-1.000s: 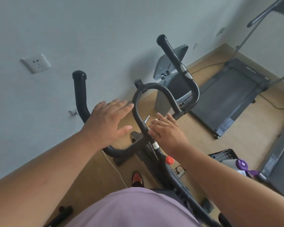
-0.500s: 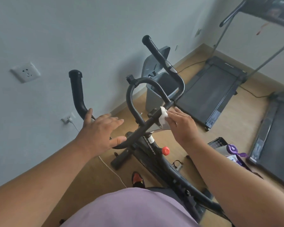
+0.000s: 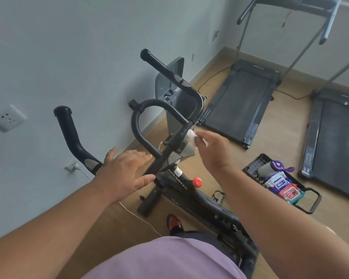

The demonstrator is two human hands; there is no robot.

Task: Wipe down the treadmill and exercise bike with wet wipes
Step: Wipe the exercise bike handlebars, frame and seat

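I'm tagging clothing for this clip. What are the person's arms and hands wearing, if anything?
Nothing shows on either arm: the left hand and right hand are bare, with no gloves, rings, watch or bands visible. Both forearms are uncovered up to the frame edge, so no sleeves appear. A light purple top covers the torso below.

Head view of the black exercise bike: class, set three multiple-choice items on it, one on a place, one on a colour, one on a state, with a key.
1. Where is the white wet wipe?
A. on the floor
B. against the black handlebar crossbar
C. in the black mesh tray

2. What colour is the round knob on the bike frame?
A. red
B. green
C. yellow

3. How is the left hand?
A. fist
B. pinching a wipe
C. fingers spread open

Key: B, the right hand pinches it there; A, it shows red; C, the fingers lie straight over the bar.
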